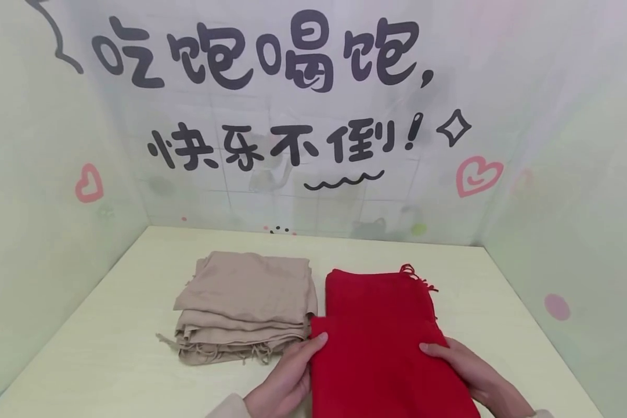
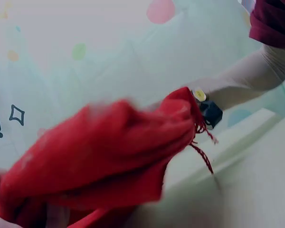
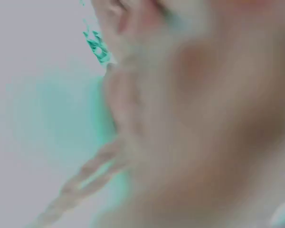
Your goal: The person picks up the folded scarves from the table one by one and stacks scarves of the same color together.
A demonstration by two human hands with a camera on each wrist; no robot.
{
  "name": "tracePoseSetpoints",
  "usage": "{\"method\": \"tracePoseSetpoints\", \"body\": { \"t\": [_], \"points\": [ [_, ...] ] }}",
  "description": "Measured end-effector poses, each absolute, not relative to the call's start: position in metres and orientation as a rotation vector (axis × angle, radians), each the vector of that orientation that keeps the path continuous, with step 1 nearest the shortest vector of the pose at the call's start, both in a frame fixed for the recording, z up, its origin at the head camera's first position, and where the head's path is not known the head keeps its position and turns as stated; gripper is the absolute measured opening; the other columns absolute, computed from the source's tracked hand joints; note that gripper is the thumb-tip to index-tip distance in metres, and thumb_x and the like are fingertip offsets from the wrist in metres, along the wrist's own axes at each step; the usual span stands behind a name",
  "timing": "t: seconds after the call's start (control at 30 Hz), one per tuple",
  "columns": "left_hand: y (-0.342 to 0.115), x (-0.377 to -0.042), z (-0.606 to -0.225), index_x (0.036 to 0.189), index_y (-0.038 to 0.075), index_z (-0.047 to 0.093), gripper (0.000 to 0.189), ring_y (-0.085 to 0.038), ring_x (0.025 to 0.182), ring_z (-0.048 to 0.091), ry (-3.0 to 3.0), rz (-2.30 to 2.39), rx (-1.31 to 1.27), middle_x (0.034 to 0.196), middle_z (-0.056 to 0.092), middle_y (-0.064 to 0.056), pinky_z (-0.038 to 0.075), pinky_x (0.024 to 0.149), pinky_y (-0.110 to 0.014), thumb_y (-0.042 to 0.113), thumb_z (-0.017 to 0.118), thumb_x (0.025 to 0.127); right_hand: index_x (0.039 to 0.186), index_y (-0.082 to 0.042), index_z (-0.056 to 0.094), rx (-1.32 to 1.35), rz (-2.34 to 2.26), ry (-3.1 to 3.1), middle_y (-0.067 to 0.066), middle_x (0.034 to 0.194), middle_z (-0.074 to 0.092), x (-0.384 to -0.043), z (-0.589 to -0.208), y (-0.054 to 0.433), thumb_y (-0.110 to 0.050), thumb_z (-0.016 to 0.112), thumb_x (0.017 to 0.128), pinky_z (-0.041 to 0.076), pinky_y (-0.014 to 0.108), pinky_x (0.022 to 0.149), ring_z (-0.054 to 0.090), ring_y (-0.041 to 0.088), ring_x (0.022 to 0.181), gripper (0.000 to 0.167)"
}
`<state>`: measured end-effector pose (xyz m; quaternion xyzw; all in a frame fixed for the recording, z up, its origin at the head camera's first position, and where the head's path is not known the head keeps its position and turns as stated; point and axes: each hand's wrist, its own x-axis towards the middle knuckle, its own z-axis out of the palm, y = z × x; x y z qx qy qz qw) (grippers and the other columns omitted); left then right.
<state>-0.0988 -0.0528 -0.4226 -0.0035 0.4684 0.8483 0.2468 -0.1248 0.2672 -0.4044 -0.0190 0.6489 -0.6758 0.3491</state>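
Note:
A folded red scarf (image 1: 381, 363) lies at the front right, its near part raised over a flatter red section (image 1: 378, 296) with fringe at the far right corner. My left hand (image 1: 287, 377) grips the left side of the near part, thumb on top and fingers underneath. On the opposite side my right hand (image 1: 472, 368) pinches the edge, its thumb on the upper face and the other fingers mostly hidden. In the left wrist view the red scarf (image 2: 104, 156) slopes up to a fringed end. The right wrist view is too blurred to make out the hold; twisted strands (image 3: 80, 185) show there.
A beige scarf (image 1: 245, 290), folded in several layers with fringe hanging at the front, sits just left of the red one. The pale table (image 1: 104, 331) meets a printed back wall (image 1: 313, 203) and side walls of hanging sheets.

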Motion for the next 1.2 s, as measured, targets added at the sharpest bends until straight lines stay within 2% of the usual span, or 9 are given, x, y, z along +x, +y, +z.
{"method": "tracePoseSetpoints", "body": {
  "t": [0.17,0.3,0.43,0.63,0.7,0.9,1.2],
  "points": [
    [-0.033,-0.114,-0.412,0.127,-0.006,0.044,0.044,-0.008,0.09,0.063,1.391,2.389,-0.078,0.1,0.065,0.0,0.05,0.083,-0.025,0.021,0.055,0.095,0.131,-0.006,0.041,0.044,-1.775,1.772,-0.002,0.105,0.067,-0.139,-0.397,0.269,-0.031,0.045,0.1,0.055,0.031,0.082,0.068,0.014,0.094,0.04],
    [-0.019,-0.133,-0.405,0.13,-0.008,0.041,0.045,-0.011,0.09,0.06,1.533,2.398,-0.17,0.105,0.061,-0.006,0.05,0.082,-0.028,0.019,0.053,0.095,0.135,-0.002,0.038,0.079,-1.758,1.856,-0.003,0.102,0.068,-0.156,-0.389,0.272,-0.034,0.048,0.099,0.056,0.03,0.08,0.069,0.013,0.091,0.049],
    [-0.006,-0.156,-0.399,0.129,-0.004,0.042,0.041,-0.018,0.098,0.056,1.615,2.381,-0.202,0.114,0.056,-0.012,0.048,0.085,-0.033,0.019,0.051,0.096,0.132,-0.001,0.04,0.133,-1.724,1.975,-0.005,0.099,0.067,-0.172,-0.381,0.276,-0.036,0.051,0.097,0.056,0.028,0.078,0.068,0.011,0.088,0.051],
    [0.005,-0.189,-0.388,0.143,-0.003,0.031,0.057,-0.029,0.12,0.046,1.636,2.328,-0.241,0.135,0.044,-0.02,0.041,0.102,-0.044,0.02,0.053,0.096,0.117,-0.006,0.051,0.204,-1.669,2.116,-0.006,0.09,0.065,-0.195,-0.374,0.278,-0.036,0.055,0.095,0.055,0.027,0.073,0.065,0.009,0.08,0.038],
    [0.007,-0.198,-0.388,0.144,-0.003,0.03,0.059,-0.029,0.121,0.046,1.63,2.319,-0.245,0.135,0.044,-0.019,0.04,0.103,-0.044,0.021,0.054,0.095,0.114,-0.006,0.053,0.222,-1.646,2.156,-0.007,0.088,0.064,-0.202,-0.372,0.277,-0.036,0.056,0.094,0.055,0.026,0.072,0.064,0.009,0.078,0.036],
    [0.007,-0.217,-0.397,0.137,-0.001,0.038,0.053,-0.026,0.111,0.052,1.667,2.269,-0.266,0.125,0.052,-0.016,0.046,0.095,-0.04,0.02,0.058,0.093,0.11,-0.006,0.054,0.208,-1.626,2.209,-0.008,0.086,0.064,-0.223,-0.373,0.273,-0.037,0.059,0.092,0.053,0.025,0.072,0.062,0.008,0.077,0.037],
    [0.008,-0.225,-0.42,0.143,-0.003,0.031,0.058,-0.032,0.116,0.048,1.755,2.225,-0.286,0.132,0.047,-0.021,0.042,0.099,-0.044,0.017,0.055,0.094,0.113,-0.003,0.053,0.193,-1.624,2.236,-0.007,0.086,0.063,-0.235,-0.392,0.27,-0.034,0.059,0.092,0.053,0.027,0.072,0.062,0.009,0.078,0.038]
  ]
}}
